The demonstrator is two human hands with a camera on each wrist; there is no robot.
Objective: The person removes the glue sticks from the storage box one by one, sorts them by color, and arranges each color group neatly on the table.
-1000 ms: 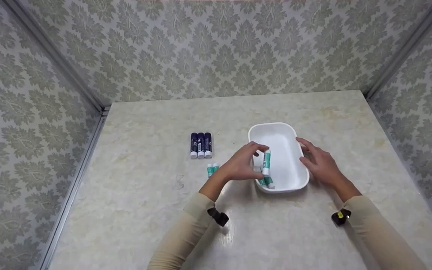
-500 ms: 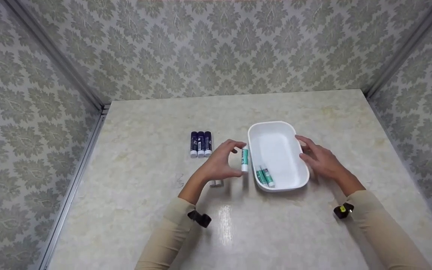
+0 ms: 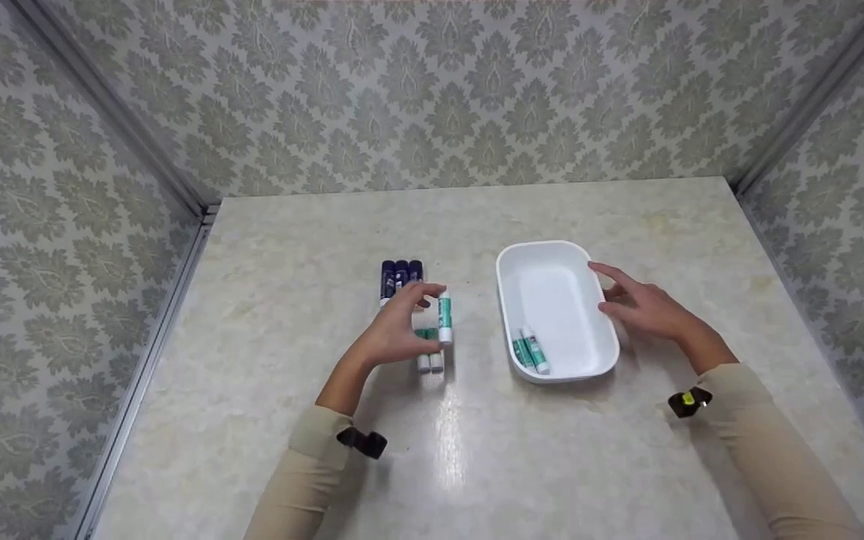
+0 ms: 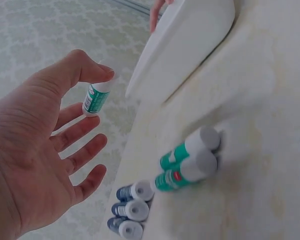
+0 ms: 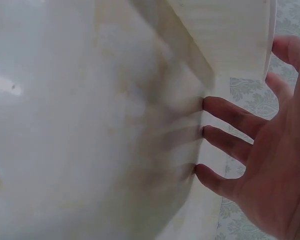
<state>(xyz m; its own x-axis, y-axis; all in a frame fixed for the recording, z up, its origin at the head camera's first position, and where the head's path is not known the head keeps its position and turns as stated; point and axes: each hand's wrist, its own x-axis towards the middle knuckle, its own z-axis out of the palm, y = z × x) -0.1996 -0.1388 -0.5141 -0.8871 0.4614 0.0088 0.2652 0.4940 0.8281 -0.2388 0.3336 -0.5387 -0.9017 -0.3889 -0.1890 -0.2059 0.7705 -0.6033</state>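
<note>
I have a green-and-white glue stick (image 3: 445,318) pinched upright between the thumb and forefinger of my left hand (image 3: 396,335); the other three fingers (image 4: 85,155) are spread and loose below it. The stick hangs just above the table (image 3: 312,247), left of the white tray (image 3: 583,365) and well apart from its left rim. Right under and beside it lie two more green glue sticks (image 3: 430,352), side by side and touching, white caps toward me. Just beyond those, farther from me, three dark blue glue sticks (image 3: 400,275) lie in a tight row, my forefinger partly covering their near ends.

My right hand (image 3: 646,307) rests against the tray's right wall, fingers (image 5: 230,117) straight and slightly apart with the tips touching the wall, the thumb up near the rim. Inside the tray, two green glue sticks (image 3: 530,351) lie together at the near left corner; the rest of its floor is bare white.

There is open tabletop on the far side of the tray and the blue row up to the patterned wall, a broad strip to the left as far as the metal rail (image 3: 148,367) at the table's edge, and free surface near me between my two sleeves.
</note>
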